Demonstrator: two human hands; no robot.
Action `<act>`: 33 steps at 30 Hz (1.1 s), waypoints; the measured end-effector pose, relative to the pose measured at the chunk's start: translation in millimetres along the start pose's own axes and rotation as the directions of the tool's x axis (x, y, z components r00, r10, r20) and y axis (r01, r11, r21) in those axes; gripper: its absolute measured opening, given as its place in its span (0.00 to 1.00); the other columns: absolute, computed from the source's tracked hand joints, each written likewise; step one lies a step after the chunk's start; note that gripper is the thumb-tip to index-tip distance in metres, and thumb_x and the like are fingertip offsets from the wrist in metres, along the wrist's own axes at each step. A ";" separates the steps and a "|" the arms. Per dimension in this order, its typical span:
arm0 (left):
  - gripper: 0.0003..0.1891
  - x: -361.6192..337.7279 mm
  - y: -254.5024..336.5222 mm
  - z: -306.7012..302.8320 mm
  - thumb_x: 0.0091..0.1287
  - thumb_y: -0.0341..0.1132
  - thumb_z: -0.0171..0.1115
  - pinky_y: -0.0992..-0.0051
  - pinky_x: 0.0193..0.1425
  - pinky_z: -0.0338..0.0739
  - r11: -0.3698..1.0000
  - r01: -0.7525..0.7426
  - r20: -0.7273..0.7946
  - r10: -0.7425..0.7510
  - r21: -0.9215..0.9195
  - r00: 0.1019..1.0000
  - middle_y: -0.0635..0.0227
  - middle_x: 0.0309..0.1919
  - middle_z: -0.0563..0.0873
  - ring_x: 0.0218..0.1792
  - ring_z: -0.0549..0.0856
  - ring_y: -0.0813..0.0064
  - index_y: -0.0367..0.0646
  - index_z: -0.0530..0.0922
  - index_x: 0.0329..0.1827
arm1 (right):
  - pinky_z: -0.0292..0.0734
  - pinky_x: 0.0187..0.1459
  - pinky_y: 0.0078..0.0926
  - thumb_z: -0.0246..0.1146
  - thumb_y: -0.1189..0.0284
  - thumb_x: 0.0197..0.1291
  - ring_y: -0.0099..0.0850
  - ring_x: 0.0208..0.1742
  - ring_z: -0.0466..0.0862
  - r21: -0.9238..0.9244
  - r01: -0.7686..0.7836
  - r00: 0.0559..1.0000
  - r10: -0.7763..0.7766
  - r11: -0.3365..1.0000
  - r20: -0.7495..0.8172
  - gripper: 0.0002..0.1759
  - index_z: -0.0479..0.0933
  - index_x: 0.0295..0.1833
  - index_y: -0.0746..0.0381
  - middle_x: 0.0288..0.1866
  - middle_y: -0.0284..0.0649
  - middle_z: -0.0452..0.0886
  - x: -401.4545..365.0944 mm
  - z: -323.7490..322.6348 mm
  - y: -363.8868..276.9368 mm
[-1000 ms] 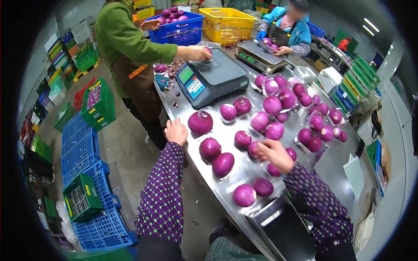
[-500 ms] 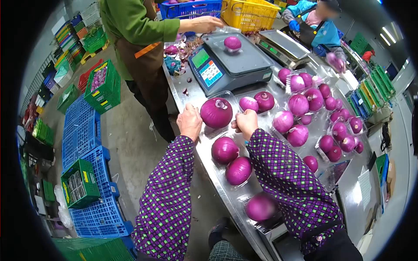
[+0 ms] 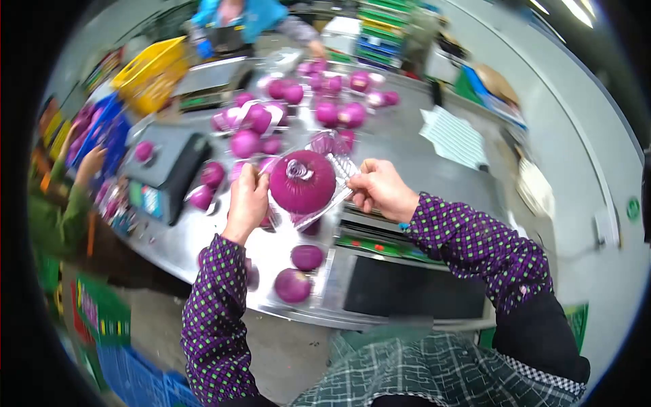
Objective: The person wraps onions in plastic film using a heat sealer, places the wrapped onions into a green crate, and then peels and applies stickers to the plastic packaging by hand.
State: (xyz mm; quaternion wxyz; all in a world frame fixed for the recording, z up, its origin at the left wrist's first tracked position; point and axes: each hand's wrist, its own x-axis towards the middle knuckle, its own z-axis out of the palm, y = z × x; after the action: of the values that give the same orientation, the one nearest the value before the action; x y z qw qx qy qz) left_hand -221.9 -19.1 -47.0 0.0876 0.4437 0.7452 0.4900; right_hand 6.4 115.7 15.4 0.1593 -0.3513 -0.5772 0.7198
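A large red onion [image 3: 303,186] sits in a clear plastic tray [image 3: 344,169], lifted above the metal table. My left hand [image 3: 246,203] pinches the tray's left edge. On the opposite side, my right hand [image 3: 384,191] grips the tray's edge between thumb and fingers. Below the tray lie two more red onions, one nearer me [image 3: 293,285] and one just behind it [image 3: 307,258]. Beyond my hands are several blurred onions in clear trays, among them an onion [image 3: 245,144] left of centre.
A flat machine with a black plate [image 3: 413,288] stands at the near right. The weighing scale [image 3: 166,159] holds one onion at left, near a yellow crate [image 3: 152,76]. A co-worker's green sleeve [image 3: 71,217] is far left; another person in blue [image 3: 261,17] stands across the table.
Both hands have lifted the tray with the large onion off the table beside the scale. My view has swung right, bringing the black-plated machine in front of me.
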 end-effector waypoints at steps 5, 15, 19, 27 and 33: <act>0.09 30.5 106.7 144.0 0.67 0.32 0.56 0.68 0.19 0.72 0.981 0.005 0.365 0.068 -0.194 0.929 0.58 0.21 0.79 0.15 0.80 0.70 0.34 0.71 0.35 | 0.70 0.14 0.18 0.59 0.79 0.56 0.24 0.18 0.78 0.057 0.083 0.932 -0.057 0.995 -0.358 0.08 0.65 0.33 0.66 0.25 0.46 0.80 -81.9 -128.0 0.4; 0.10 25.6 163.9 303.9 0.63 0.32 0.62 0.70 0.32 0.76 0.973 -0.089 0.518 0.189 -0.212 0.834 0.57 0.28 0.82 0.29 0.82 0.68 0.32 0.73 0.37 | 0.70 0.17 0.22 0.57 0.79 0.59 0.26 0.19 0.76 0.218 0.084 0.797 0.066 0.972 -0.601 0.09 0.62 0.32 0.65 0.26 0.48 0.79 -161.4 -213.3 39.9; 0.12 28.5 128.4 331.6 0.63 0.34 0.63 0.69 0.34 0.76 0.956 -0.273 0.329 0.293 -0.107 0.898 0.57 0.29 0.82 0.30 0.82 0.66 0.34 0.74 0.40 | 0.71 0.18 0.23 0.60 0.71 0.63 0.27 0.21 0.78 0.118 0.022 0.864 0.040 0.993 -0.502 0.12 0.66 0.34 0.67 0.27 0.46 0.80 -131.4 -257.1 78.5; 0.24 -64.3 142.7 189.9 0.54 0.53 0.66 0.59 0.26 0.74 0.649 -0.507 0.504 0.214 0.567 0.837 0.56 0.13 0.79 0.18 0.82 0.58 0.38 0.81 0.17 | 0.72 0.24 0.29 0.65 0.57 0.57 0.31 0.17 0.78 -0.640 -0.352 0.838 -0.074 0.683 -0.541 0.24 0.79 0.23 0.70 0.14 0.44 0.77 -220.8 -320.7 88.4; 0.24 -68.8 146.1 210.8 0.60 0.50 0.59 0.62 0.29 0.75 0.885 -0.263 0.601 -0.024 0.384 0.799 0.52 0.17 0.80 0.21 0.81 0.54 0.35 0.81 0.20 | 0.72 0.26 0.33 0.63 0.62 0.56 0.39 0.20 0.79 -0.791 -0.191 0.960 -0.056 0.582 -0.273 0.19 0.78 0.24 0.68 0.19 0.48 0.79 -184.5 -326.2 107.8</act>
State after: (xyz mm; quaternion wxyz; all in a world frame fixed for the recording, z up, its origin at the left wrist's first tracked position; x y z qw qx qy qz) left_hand 22.0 85.5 -56.2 0.1780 0.6289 0.7424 0.1468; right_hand 380.0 202.6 -55.1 0.0307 -0.5010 -0.8002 0.3282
